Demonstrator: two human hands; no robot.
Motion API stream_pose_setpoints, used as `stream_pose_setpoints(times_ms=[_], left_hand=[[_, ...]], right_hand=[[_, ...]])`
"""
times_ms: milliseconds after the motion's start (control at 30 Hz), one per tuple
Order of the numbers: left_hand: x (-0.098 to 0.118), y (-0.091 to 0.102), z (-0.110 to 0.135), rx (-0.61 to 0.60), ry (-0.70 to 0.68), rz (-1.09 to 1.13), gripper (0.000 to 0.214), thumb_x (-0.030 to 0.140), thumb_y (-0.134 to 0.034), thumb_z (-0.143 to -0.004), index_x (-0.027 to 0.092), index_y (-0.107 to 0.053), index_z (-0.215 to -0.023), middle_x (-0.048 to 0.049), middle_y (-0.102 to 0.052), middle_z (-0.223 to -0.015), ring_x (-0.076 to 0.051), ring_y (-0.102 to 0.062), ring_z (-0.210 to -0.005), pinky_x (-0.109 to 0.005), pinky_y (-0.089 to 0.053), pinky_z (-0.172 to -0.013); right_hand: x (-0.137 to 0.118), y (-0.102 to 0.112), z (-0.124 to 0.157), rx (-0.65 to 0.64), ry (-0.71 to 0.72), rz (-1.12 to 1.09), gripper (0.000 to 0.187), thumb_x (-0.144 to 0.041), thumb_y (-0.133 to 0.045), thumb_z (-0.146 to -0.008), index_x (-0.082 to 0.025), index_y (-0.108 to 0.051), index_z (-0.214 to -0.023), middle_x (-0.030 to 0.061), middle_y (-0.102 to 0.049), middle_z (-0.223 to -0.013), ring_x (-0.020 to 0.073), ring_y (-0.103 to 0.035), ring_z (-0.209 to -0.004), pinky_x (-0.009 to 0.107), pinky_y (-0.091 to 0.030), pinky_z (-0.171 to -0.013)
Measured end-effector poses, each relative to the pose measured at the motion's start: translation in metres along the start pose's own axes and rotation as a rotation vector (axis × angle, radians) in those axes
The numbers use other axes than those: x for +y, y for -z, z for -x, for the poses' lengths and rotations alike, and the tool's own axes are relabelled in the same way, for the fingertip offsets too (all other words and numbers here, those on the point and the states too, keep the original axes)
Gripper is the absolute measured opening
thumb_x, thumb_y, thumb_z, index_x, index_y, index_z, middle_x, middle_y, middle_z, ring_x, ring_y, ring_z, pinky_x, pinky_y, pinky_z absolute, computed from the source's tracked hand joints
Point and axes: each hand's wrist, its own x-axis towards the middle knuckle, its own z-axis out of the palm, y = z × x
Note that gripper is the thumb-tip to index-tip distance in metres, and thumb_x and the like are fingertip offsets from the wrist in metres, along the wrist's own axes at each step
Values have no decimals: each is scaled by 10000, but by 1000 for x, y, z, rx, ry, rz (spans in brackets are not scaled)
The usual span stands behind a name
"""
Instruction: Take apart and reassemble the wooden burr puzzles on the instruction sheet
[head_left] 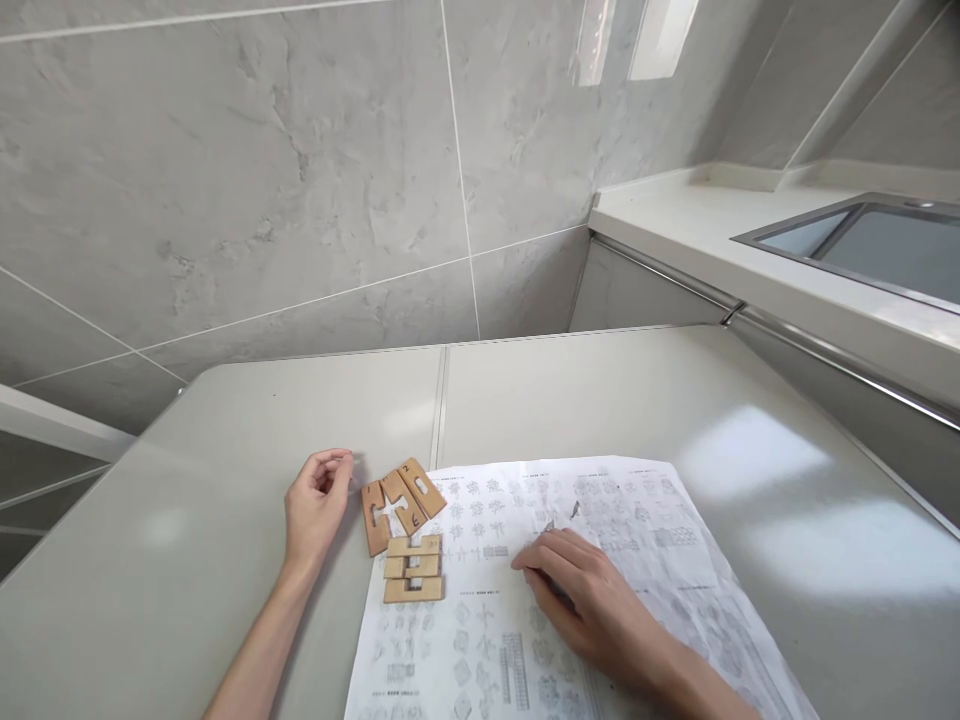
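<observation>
My left hand (pixel 319 500) rests on the table just left of the wooden pieces, its fingers curled in and no object visible in them. Beside it, three flat wooden pieces (pixel 415 490) with cut-outs and dark numbers lie fanned side by side. Below these, three notched wooden bars (pixel 414 588) are lined up in a row at the sheet's left edge. My right hand (pixel 592 600) lies on a large printed paper sheet (pixel 480 575), fingers loosely bent and pointing left, with nothing seen in them. Small grey diagrams cover the paper.
The pale table (pixel 570 400) has a seam (pixel 441 400) across it. Two small dark marks or bits (pixel 575 509) show on the paper above my right hand. A counter (pixel 660 215) with a sink (pixel 885 245) stands at the right, and a grey tiled wall (pixel 337 170) rises behind.
</observation>
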Motion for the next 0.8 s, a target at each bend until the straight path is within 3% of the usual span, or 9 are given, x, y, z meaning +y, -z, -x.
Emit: stream_pose_setpoints(times_ms=[800], left_hand=[[2, -1, 1, 3, 4, -23, 334, 516, -728, -854, 218, -736, -1004, -46, -744, -894, -223, -674, -791, -326, -536, -751]], right_hand=[[1, -1, 0, -8, -17, -9, 247, -76, -482, -1084, -253, -646, -1138, 46, -758, -989, 244, -703, -861, 398, -565, -751]])
